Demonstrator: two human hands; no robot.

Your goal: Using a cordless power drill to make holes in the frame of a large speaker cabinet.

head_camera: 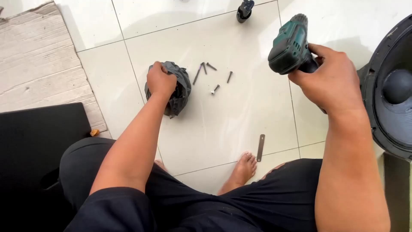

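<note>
You sit on a white tiled floor with a large black loudspeaker lying cone-up at your right and a flat black panel at your left, beside a sheet of pale cardboard. Your right hand is wrapped firmly round the grip of a green cordless drill, held up off the floor with its nose pointing away from you. Your left hand is closed on the rim of a small dark plastic bag resting on the tile, fingers tucked into its mouth. Just right of the bag lie a few loose dark screws, apart from one another, and a thin metal strip lies near your bare foot. By the look of it you are at the fastener-gathering step: the drill is ready but carries nothing visible at its tip. The next move seems to call for one screw pinched cleanly between fingertips, with the drill kept steady and clear of the cone.
</note>
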